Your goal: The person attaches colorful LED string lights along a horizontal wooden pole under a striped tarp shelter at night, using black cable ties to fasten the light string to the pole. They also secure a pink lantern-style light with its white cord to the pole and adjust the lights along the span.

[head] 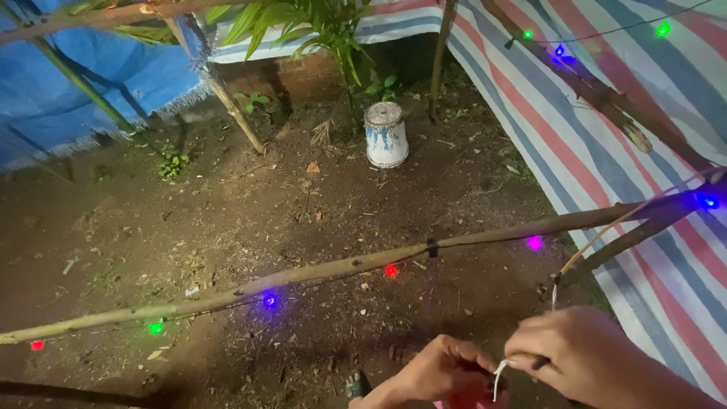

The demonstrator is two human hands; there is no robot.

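L hand [443, 371] & R hand [564, 352], bottom right near striped tarp [606, 174], both pinch a thin white string [497, 376] btwn fingertips. Wooden pole [318, 271] w/ colored bulbs crosses above; white bucket [385, 135] beyond.

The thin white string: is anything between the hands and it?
Nothing visible. Both hands already pinch the thin white string: the left hand and right hand meet on it at the bottom of the frame, below the long wooden pole carrying coloured lights.
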